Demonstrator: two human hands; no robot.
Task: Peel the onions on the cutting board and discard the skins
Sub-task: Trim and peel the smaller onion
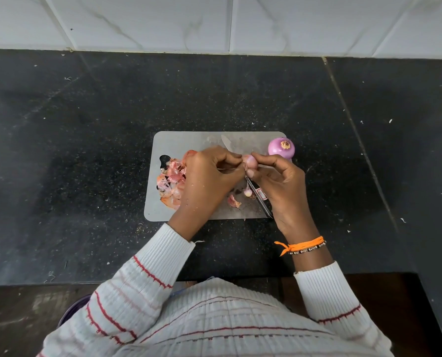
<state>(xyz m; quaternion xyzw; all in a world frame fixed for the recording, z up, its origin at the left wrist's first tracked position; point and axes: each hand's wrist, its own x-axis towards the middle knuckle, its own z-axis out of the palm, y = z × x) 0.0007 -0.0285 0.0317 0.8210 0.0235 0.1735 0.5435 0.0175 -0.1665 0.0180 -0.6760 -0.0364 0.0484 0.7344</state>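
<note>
A small pink onion (250, 161) is held above the grey cutting board (171, 143) between both hands. My left hand (209, 173) pinches its left side with curled fingers. My right hand (279, 181) pinches its right side. A knife (258, 194) lies on the board under my hands, its blade tip (226, 143) showing behind them. A larger peeled purple onion (281, 148) stands at the board's back right corner. A pile of pink skins (172, 181) lies on the board's left side, and a cut end (247, 192) and a skin scrap (234, 201) lie near its front.
The board rests on a black speckled counter (86, 150) with a white tiled wall (214, 21) behind. Small skin flecks dot the counter. A purple rim (73, 310) shows below the counter edge at the lower left.
</note>
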